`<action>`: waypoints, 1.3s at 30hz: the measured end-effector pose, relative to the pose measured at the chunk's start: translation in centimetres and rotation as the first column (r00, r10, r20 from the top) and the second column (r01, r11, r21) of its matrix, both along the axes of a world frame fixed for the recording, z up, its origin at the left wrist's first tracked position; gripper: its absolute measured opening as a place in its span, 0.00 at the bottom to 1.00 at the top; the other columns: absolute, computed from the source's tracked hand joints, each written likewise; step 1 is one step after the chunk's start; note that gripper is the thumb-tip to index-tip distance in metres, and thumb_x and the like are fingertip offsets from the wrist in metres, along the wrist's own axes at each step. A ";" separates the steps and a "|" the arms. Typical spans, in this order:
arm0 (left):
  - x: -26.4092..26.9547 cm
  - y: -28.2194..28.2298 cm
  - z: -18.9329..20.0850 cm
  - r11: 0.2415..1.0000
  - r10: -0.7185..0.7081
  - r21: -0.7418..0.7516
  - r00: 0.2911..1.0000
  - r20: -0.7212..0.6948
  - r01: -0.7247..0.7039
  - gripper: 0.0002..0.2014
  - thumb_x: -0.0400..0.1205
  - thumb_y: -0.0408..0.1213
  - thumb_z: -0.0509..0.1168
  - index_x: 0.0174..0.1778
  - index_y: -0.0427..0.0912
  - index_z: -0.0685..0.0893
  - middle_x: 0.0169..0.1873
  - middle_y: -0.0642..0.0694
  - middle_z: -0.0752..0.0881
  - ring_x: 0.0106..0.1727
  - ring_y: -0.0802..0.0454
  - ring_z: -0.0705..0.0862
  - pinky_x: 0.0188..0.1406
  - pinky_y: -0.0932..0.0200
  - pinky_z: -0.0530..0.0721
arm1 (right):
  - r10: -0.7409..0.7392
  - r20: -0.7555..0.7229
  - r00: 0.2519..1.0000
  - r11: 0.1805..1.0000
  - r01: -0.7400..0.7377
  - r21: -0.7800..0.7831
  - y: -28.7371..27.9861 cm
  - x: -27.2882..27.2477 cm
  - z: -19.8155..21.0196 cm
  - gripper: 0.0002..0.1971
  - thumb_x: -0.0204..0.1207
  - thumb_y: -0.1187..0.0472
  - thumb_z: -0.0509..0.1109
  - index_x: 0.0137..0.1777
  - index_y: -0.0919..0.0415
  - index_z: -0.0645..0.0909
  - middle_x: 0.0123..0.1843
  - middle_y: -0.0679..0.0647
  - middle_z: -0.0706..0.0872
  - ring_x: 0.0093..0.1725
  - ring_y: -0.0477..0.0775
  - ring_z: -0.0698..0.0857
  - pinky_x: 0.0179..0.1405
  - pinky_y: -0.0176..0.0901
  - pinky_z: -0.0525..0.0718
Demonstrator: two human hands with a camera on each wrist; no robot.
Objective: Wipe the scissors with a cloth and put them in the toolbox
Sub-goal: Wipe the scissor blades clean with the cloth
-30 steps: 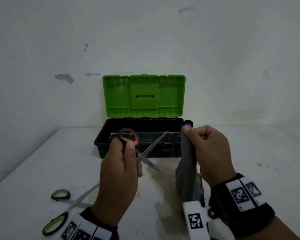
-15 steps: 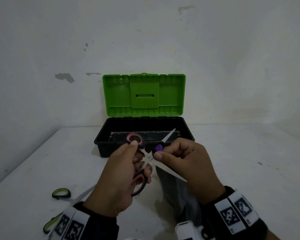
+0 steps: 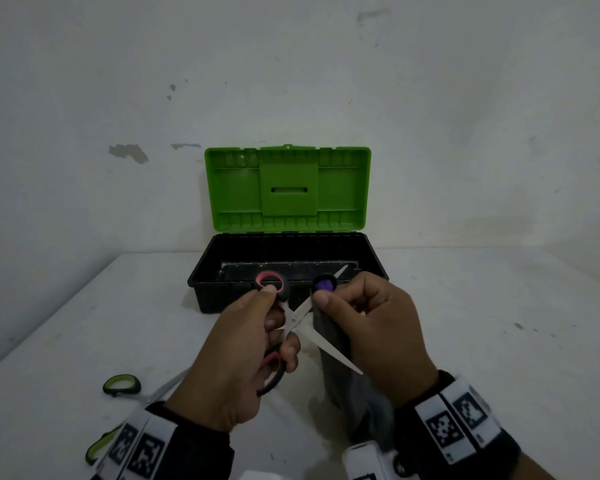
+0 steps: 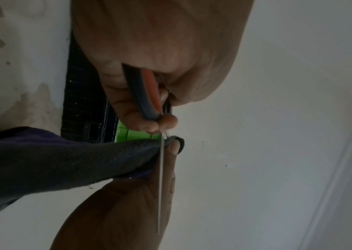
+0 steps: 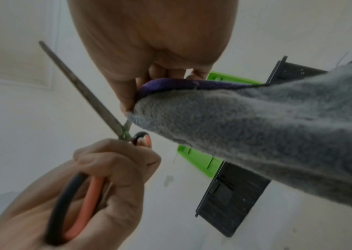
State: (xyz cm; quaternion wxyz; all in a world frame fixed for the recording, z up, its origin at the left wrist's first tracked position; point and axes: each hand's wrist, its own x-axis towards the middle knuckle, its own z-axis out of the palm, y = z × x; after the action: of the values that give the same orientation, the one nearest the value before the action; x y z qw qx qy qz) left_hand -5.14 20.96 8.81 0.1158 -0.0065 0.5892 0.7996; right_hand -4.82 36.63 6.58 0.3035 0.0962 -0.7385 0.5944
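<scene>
While left hand (image 3: 236, 358) fingers curl round open red-handled scissors (image 3: 293, 322), right hand (image 3: 374, 327) fingers pinch grey-purple cloth (image 3: 333, 372) against one blade.

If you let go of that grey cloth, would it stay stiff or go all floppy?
Probably floppy: the grey cloth hangs limp below the right hand pinching its top. It looks soft and fuzzy in the right wrist view, so it likely bends around the scissors blade easily. It seems light, since a fingertip pinch carries it.
</scene>
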 end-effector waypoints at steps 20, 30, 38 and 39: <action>0.1 0.0 0.0 0.996 0.019 -0.082 0.996 -0.085 -0.026 0.18 0.88 0.42 0.56 0.32 0.43 0.69 0.23 0.46 0.65 0.18 0.50 0.68 0.14 0.60 0.72 | -0.037 0.057 0.998 0.992 0.043 -0.122 1.1 -0.6 -0.1 0.12 0.71 0.58 0.81 0.29 0.57 0.84 0.28 0.54 0.88 0.29 0.49 0.84 0.31 0.43 0.83; -0.1 0.0 -0.5 0.994 0.029 -0.104 0.991 -0.132 -0.043 0.17 0.89 0.40 0.54 0.32 0.43 0.70 0.26 0.45 0.66 0.19 0.49 0.67 0.18 0.58 0.72 | -0.101 0.061 0.993 0.988 0.107 -0.112 1.6 -0.9 -0.2 0.13 0.72 0.57 0.81 0.28 0.55 0.83 0.27 0.51 0.87 0.27 0.45 0.82 0.28 0.36 0.80; -0.1 0.0 -0.7 0.997 0.013 -0.080 0.993 -0.117 -0.023 0.18 0.89 0.40 0.54 0.31 0.43 0.71 0.25 0.45 0.65 0.20 0.49 0.66 0.18 0.57 0.72 | -0.089 0.056 0.994 0.987 0.095 -0.127 1.9 -0.8 -0.1 0.13 0.72 0.58 0.80 0.29 0.58 0.83 0.26 0.50 0.86 0.26 0.43 0.81 0.28 0.35 0.79; -0.1 0.0 -0.7 0.997 0.012 -0.077 0.994 -0.110 -0.020 0.18 0.89 0.40 0.54 0.32 0.43 0.71 0.25 0.46 0.65 0.19 0.49 0.65 0.19 0.57 0.72 | -0.091 0.054 0.994 0.988 0.097 -0.120 1.8 -0.7 -0.2 0.13 0.73 0.58 0.80 0.29 0.58 0.83 0.26 0.50 0.86 0.25 0.43 0.80 0.27 0.35 0.79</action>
State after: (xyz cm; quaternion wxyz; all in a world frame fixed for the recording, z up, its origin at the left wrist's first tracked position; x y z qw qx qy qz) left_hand -5.26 20.97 8.08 0.0766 0.0280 0.6252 0.7762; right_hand -5.53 38.47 6.42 0.3184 0.0282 -0.7116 0.6256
